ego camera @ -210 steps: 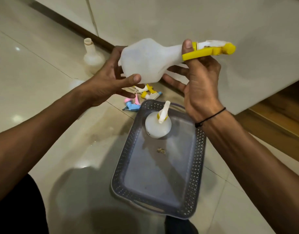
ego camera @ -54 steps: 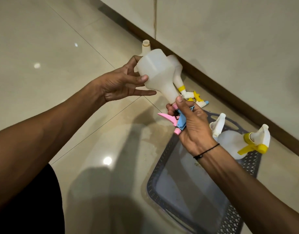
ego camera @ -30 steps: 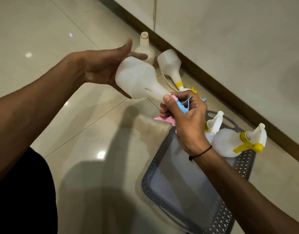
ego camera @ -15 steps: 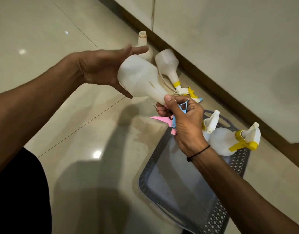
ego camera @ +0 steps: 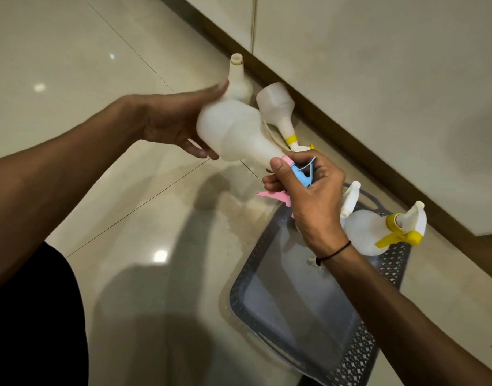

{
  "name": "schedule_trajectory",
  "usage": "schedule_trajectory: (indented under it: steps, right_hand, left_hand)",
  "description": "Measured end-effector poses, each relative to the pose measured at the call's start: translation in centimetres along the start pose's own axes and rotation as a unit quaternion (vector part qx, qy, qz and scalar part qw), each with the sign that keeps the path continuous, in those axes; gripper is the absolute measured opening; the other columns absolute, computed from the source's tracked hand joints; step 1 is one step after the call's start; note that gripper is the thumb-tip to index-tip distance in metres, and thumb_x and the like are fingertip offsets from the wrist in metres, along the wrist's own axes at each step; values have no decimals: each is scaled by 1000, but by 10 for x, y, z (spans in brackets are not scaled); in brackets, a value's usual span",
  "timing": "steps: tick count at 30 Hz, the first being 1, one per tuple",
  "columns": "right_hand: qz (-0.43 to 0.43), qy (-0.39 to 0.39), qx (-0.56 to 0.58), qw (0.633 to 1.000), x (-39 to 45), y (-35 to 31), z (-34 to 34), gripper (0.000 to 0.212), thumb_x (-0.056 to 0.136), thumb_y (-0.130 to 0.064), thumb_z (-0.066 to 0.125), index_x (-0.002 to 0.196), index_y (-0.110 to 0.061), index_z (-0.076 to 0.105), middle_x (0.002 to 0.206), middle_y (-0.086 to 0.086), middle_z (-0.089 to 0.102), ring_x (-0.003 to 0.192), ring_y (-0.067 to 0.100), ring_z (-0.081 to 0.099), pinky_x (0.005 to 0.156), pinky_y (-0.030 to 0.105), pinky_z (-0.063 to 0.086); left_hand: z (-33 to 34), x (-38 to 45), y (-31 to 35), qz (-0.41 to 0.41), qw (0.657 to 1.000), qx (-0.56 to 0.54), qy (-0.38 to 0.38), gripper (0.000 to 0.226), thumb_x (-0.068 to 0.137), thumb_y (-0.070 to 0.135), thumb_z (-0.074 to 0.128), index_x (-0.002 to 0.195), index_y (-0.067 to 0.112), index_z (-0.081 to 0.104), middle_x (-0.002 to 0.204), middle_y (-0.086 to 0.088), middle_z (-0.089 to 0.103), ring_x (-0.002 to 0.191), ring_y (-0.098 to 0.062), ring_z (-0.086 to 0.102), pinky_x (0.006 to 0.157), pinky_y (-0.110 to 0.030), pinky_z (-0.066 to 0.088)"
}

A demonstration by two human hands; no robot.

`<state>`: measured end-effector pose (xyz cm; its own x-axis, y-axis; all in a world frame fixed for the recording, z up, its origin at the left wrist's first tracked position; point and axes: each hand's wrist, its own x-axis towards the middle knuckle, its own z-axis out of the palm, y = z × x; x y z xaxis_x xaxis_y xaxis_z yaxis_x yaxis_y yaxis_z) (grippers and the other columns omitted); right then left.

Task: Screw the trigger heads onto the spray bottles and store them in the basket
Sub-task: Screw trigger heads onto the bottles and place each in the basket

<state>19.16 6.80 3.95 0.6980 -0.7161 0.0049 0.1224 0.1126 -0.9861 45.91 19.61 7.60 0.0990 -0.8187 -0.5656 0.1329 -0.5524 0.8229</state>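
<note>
My left hand (ego camera: 172, 121) grips the body of a white spray bottle (ego camera: 233, 135), held tilted with its neck pointing down to the right. At that neck my right hand (ego camera: 308, 196) is closed around a blue and pink trigger head (ego camera: 300, 175); its pink lever sticks out to the left. The grey perforated basket (ego camera: 364, 355) lies on the floor below my right arm. Two white bottles stand at its far end, one with a yellow trigger head (ego camera: 397, 232), the other (ego camera: 350, 201) partly hidden by my hand.
On the floor by the wall stand an uncapped white bottle (ego camera: 237, 79) and a bottle (ego camera: 278, 110) lying with a yellow collar and trigger head. A dark skirting board and pale cabinet fronts run along the right. Glossy floor tiles extend left.
My left hand has shifted its grip around the bottle, which has turned a little. The right hand stays on the blue and pink trigger head at the neck.
</note>
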Motion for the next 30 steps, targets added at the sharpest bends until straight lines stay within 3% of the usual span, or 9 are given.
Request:
schedule_trajectory:
  steps: [2, 4, 7, 10, 16, 22, 25, 28, 30]
  right_hand:
    - [17, 1, 6, 1000, -2, -6, -1, 16, 91, -5, 77, 99, 4, 65, 71, 10, 73, 61, 24, 77, 57, 30, 62]
    - [77, 13, 55, 995, -5, -12, -5, 15, 93, -7, 75, 96, 3, 64, 69, 10, 72, 62, 21, 77, 49, 23, 57]
    - [88, 18, 61, 994, -5, -17, -5, 14, 94, -8, 75, 91, 2, 65, 67, 7, 72, 61, 23, 75, 54, 28, 60]
    - [44, 4, -5, 999, -6, -21, 1, 18, 92, -7, 77, 96, 6, 66, 69, 8, 74, 61, 26, 75, 65, 42, 65]
    - [191, 7, 102, 976, -16, -42, 6, 20, 94, -8, 73, 79, -3, 60, 64, 6, 69, 62, 22, 76, 53, 28, 62]
    - [236, 23, 155, 959, -15, -78, 6, 17, 93, -5, 72, 103, 2, 60, 91, 26, 60, 61, 21, 77, 52, 24, 61]
    - [203, 23, 80, 976, -18, -89, 1, 16, 94, -5, 72, 91, 5, 61, 91, 30, 61, 56, 19, 75, 43, 20, 55]
    - [137, -26, -121, 983, -19, -104, -9, 32, 92, -9, 76, 88, 18, 59, 80, 29, 70, 53, 16, 75, 38, 18, 50]
    - [96, -84, -310, 942, -20, -123, -17, 39, 88, -23, 82, 89, 12, 64, 72, 19, 76, 55, 16, 77, 42, 24, 55]
  left_hand:
    - [-2, -1, -6, 59, 998, 3, -35, 62, 83, 53, 86, 139, 32, 69, 135, -7, 70, 114, -29, 76, 84, -40, 67]
    - [-7, -7, -7, 128, 988, -24, -79, 73, 94, 15, 76, 158, 33, 47, 150, -2, 58, 136, -33, 63, 99, -51, 61]
    - [-5, -3, -3, 100, 989, -73, -85, 65, 101, 48, 65, 162, 35, 45, 158, -6, 55, 141, -38, 60, 101, -65, 57]
    - [4, -1, -4, 11, 998, -37, -43, 72, 78, 79, 74, 132, 31, 77, 130, -15, 74, 111, -35, 79, 79, -45, 68]
    - [-5, -9, -8, 147, 983, 30, -108, 76, 79, 10, 87, 145, 29, 52, 135, 2, 61, 122, -23, 69, 90, -41, 65]
    - [7, -12, 11, 256, 957, 119, -69, 82, 69, -2, 85, 138, 16, 43, 138, -4, 56, 121, -23, 67, 75, -33, 66]
    - [19, -7, 12, 261, 950, 165, -40, 87, 65, 0, 94, 134, 17, 43, 140, -12, 54, 125, -22, 66, 74, -33, 66]
    - [37, 3, 7, 191, 945, 262, -44, 97, 59, 6, 105, 132, 30, 45, 131, 20, 59, 122, -2, 64, 74, -23, 63]
    - [53, 11, 0, 128, 943, 293, -95, 98, 60, 12, 104, 133, 42, 47, 125, 33, 59, 120, 6, 64, 77, -17, 61]
